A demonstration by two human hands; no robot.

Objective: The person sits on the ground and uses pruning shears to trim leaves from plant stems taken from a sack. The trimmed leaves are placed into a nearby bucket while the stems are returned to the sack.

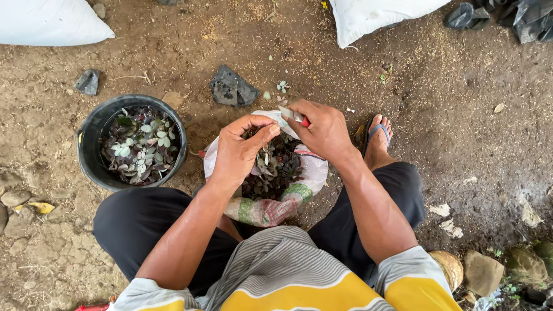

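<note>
Black bucket (92,151) beside sack (308,178); left hand (239,151) pinches sprig (266,154), right hand (322,129) grips knife (292,116).

Matt black plastic bucket (92,151), woven plastic sack (262,210), rough dirt ground (449,86)

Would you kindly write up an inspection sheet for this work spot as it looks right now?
Surface: bare dirt ground.
Job's things: open sack of small leafy cuttings; black bucket holding more.
Clutter: dark scraps, stones.
Hands: left hand pinches a cutting; right hand grips a red-handled knife.
Cables: nothing seen.
Surroundings: white sacks, sandalled foot.
</note>
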